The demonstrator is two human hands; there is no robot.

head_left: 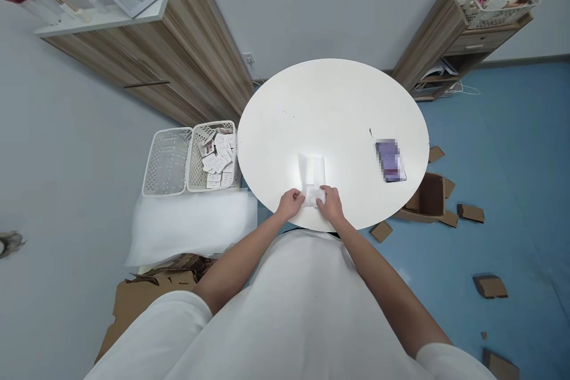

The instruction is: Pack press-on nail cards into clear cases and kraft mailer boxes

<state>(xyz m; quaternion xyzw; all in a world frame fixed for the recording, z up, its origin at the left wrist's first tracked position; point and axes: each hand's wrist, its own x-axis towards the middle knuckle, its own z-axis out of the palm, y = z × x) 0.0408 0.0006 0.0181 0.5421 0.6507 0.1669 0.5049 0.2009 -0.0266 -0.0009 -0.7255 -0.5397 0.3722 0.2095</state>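
Observation:
A thin white packing sheet (315,170) lies on the white round table (329,101), close to its front edge. Its near end is folded over into a small white bundle (314,195); whatever is inside cannot be made out. At the left side of the bundle, my left hand (290,202) is closed, its thumb and fingers pinching the sheet's edge. My right hand (331,204) grips the bundle's right side, fingers at the far edge and thumb on the near part.
Left of the table stand a basket of printed cards (218,157) and a basket of clear items (167,160), behind a stack of white sheets (191,222). A blurred purple phone-like object (390,160) lies on the table's right. Small cardboard boxes (490,286) litter the blue floor.

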